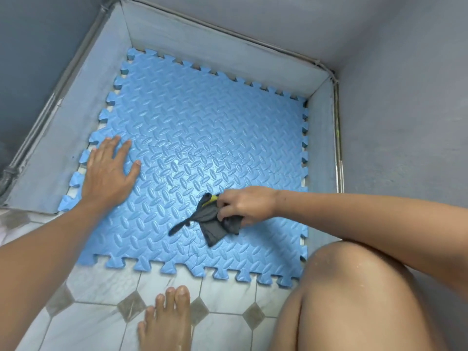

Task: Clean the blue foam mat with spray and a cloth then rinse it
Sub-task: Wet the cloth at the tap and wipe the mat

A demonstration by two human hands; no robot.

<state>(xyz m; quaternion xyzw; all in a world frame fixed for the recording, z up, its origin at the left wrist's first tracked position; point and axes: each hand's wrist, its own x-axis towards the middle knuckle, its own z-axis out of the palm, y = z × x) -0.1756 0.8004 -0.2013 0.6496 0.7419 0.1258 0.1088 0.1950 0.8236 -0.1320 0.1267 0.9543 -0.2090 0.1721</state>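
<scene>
Flat left hand (pixel 107 171) presses embossed foam mat (pixel 202 127); right fingers (pixel 224 207) bunch dark cloth (pixel 215 224).

right hand (pixel 249 205) gripping cloth (pixel 215 224) (dark), blue mat (pixel 202 117)

The blue foam mat (pixel 202 138), diamond-embossed with jigsaw edges, lies flat in a shallow corner basin, its near edge on the tiles. A crumpled dark grey cloth (pixel 212 224) rests on its near right part.

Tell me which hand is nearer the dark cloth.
Right. The right hand grips the dark cloth; the left hand lies flat on the blue foam mat, well off to the cloth's left.
</scene>
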